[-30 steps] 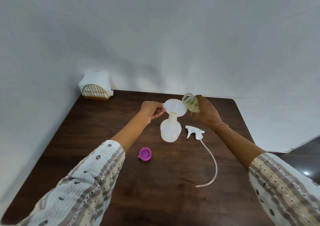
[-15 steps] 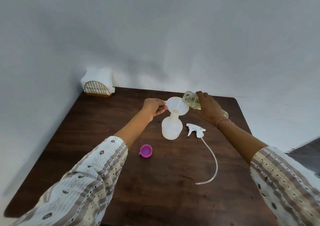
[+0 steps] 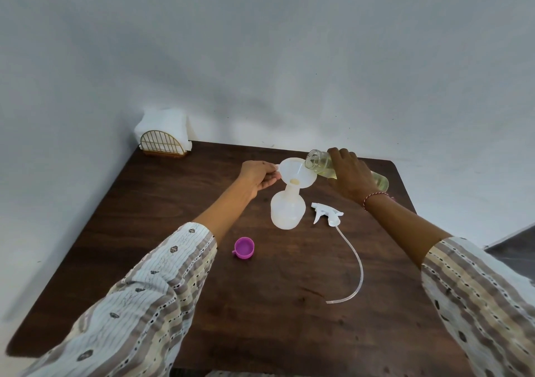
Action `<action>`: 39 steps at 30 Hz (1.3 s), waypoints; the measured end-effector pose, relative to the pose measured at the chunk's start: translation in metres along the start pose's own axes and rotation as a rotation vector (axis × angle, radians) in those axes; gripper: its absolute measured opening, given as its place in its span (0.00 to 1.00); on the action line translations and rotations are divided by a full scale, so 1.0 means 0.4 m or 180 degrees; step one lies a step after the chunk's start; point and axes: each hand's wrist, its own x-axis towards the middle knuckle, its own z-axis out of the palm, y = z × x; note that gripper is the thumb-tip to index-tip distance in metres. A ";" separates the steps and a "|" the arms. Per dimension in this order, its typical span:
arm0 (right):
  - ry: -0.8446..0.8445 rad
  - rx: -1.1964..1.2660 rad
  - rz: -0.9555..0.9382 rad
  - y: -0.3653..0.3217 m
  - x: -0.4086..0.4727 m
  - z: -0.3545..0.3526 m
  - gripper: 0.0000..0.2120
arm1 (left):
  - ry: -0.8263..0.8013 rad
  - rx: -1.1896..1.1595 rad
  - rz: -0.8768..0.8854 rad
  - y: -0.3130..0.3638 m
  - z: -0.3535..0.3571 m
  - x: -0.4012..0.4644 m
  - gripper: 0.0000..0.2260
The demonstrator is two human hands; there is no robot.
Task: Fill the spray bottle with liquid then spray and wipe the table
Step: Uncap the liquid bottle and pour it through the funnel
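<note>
A translucent white spray bottle (image 3: 287, 211) stands open on the dark wooden table (image 3: 260, 304), with a white funnel (image 3: 298, 171) seated in its neck. My left hand (image 3: 260, 176) pinches the funnel's tab at its left rim. My right hand (image 3: 351, 175) grips a clear bottle of yellowish liquid (image 3: 321, 164), tipped almost flat with its mouth over the funnel's right rim. A little yellow liquid pools at the funnel's throat. The white trigger sprayer head (image 3: 328, 214) lies right of the bottle, its long tube (image 3: 357, 269) curling toward me.
A purple cap (image 3: 244, 248) lies open side up on the table, left of and nearer than the spray bottle. A gold wire holder with white napkins (image 3: 163, 139) stands at the far left corner against the wall. The table's right edge borders a dark floor.
My right hand has tipped the clear bottle further, from upright-tilted to nearly horizontal, and liquid has run into the funnel. My left hand stays on the funnel.
</note>
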 end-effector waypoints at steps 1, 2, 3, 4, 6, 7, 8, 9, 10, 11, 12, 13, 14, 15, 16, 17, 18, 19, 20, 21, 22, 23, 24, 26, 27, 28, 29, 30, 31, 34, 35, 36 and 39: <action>-0.0004 -0.0011 -0.0005 0.002 0.001 0.000 0.25 | -0.0010 -0.0029 -0.0015 -0.001 -0.001 0.000 0.03; -0.0007 -0.0025 -0.0013 0.003 0.002 0.001 0.25 | -0.0018 -0.0052 -0.0024 -0.001 -0.002 -0.001 0.03; -0.0010 -0.0040 -0.0021 0.004 0.002 0.000 0.24 | -0.0020 -0.0058 -0.0028 -0.002 -0.002 -0.001 0.04; -0.0012 -0.0049 -0.0027 0.005 0.003 0.000 0.24 | -0.0014 -0.0053 -0.0032 -0.003 -0.003 -0.001 0.04; -0.0032 -0.0052 -0.0022 0.005 0.004 -0.001 0.24 | -0.0019 -0.0050 -0.0034 -0.004 -0.003 -0.001 0.03; -0.0035 -0.0057 -0.0021 0.006 0.004 -0.001 0.24 | -0.0023 -0.0059 -0.0032 -0.004 -0.002 -0.002 0.03; -0.0028 -0.0068 -0.0022 0.007 0.005 0.000 0.24 | -0.0023 -0.0065 -0.0027 -0.004 -0.002 -0.002 0.04; -0.0016 -0.0081 -0.0021 0.007 0.005 0.001 0.23 | -0.0020 -0.0066 -0.0024 -0.003 -0.002 -0.001 0.05; -0.0005 -0.0099 -0.0023 0.008 0.006 0.003 0.23 | -0.0014 -0.0064 -0.0025 -0.003 -0.002 -0.001 0.06; 0.0003 -0.0125 -0.0029 0.008 0.007 0.004 0.22 | -0.0011 -0.0061 -0.0028 -0.003 -0.002 -0.001 0.05; 0.0008 -0.0152 -0.0036 0.009 0.008 0.005 0.22 | -0.0012 -0.0061 -0.0032 -0.003 -0.002 0.000 0.05; 0.0015 -0.0174 -0.0044 0.009 0.009 0.004 0.21 | -0.0012 -0.0064 -0.0033 -0.003 -0.002 0.001 0.04; 0.0023 -0.0187 -0.0052 0.009 0.011 0.004 0.21 | -0.0012 -0.0062 -0.0032 -0.002 -0.002 0.001 0.04; 0.0030 -0.0195 -0.0059 0.009 0.012 0.003 0.21 | -0.0013 -0.0058 -0.0030 -0.002 -0.001 0.001 0.03; 0.0039 -0.0203 -0.0066 0.008 0.013 0.003 0.21 | -0.0014 -0.0052 -0.0027 -0.003 -0.001 0.002 0.04; 0.0046 -0.0215 -0.0068 0.008 0.014 0.002 0.21 | -0.0013 -0.0045 -0.0026 -0.003 -0.001 0.003 0.05; 0.0049 -0.0230 -0.0071 0.008 0.015 0.002 0.21 | -0.0010 -0.0038 -0.0027 -0.004 -0.001 0.005 0.05; 0.0047 -0.0243 -0.0072 0.007 0.016 0.003 0.21 | -0.0008 -0.0031 -0.0030 -0.004 -0.002 0.006 0.05; 0.0046 -0.0248 -0.0073 0.007 0.017 0.003 0.21 | -0.0010 -0.0028 -0.0032 -0.004 -0.002 0.006 0.05; 0.0046 -0.0243 -0.0074 0.007 0.018 0.004 0.21 | -0.0012 -0.0031 -0.0035 -0.004 -0.002 0.006 0.05; 0.0048 -0.0233 -0.0077 0.006 0.019 0.004 0.21 | -0.0012 -0.0036 -0.0037 -0.003 -0.002 0.006 0.05; 0.0049 -0.0224 -0.0083 0.006 0.020 0.005 0.21 | -0.0014 -0.0040 -0.0040 -0.003 -0.002 0.006 0.05; 0.0052 -0.0218 -0.0086 0.006 0.020 0.005 0.21 | -0.0018 -0.0040 -0.0045 -0.003 -0.002 0.005 0.05; 0.0062 -0.0222 -0.0090 0.006 0.020 0.005 0.21 | -0.0024 -0.0059 -0.0064 -0.002 -0.001 0.004 0.05; 0.0062 -0.0222 -0.0094 0.006 0.019 0.004 0.21 | -0.0022 -0.0073 -0.0077 -0.002 -0.001 0.004 0.05; 0.0061 -0.0220 -0.0102 0.005 0.018 0.004 0.21 | -0.0020 -0.0088 -0.0090 -0.003 0.000 0.004 0.05; 0.0062 -0.0219 -0.0113 0.005 0.018 0.004 0.21 | -0.0018 -0.0105 -0.0100 -0.003 0.000 0.003 0.05; 0.0064 -0.0221 -0.0125 0.004 0.018 0.005 0.21 | -0.0014 -0.0124 -0.0111 -0.004 0.001 0.003 0.05; 0.0065 -0.0222 -0.0130 0.003 0.018 0.005 0.21 | -0.0010 -0.0142 -0.0120 -0.005 0.001 0.003 0.05; 0.0067 -0.0215 -0.0133 0.002 0.018 0.006 0.21 | 0.0023 -0.0147 -0.0135 -0.006 0.001 0.005 0.06; 0.0070 -0.0207 -0.0133 0.001 0.018 0.007 0.21 | 0.0033 -0.0138 -0.0132 -0.005 0.000 0.006 0.06; 0.0074 -0.0203 -0.0135 0.001 0.017 0.006 0.21 | 0.0042 -0.0132 -0.0129 -0.005 0.001 0.007 0.06; 0.0080 -0.0231 -0.0155 0.000 0.017 0.006 0.20 | 0.0058 -0.0132 -0.0107 -0.005 0.003 0.007 0.06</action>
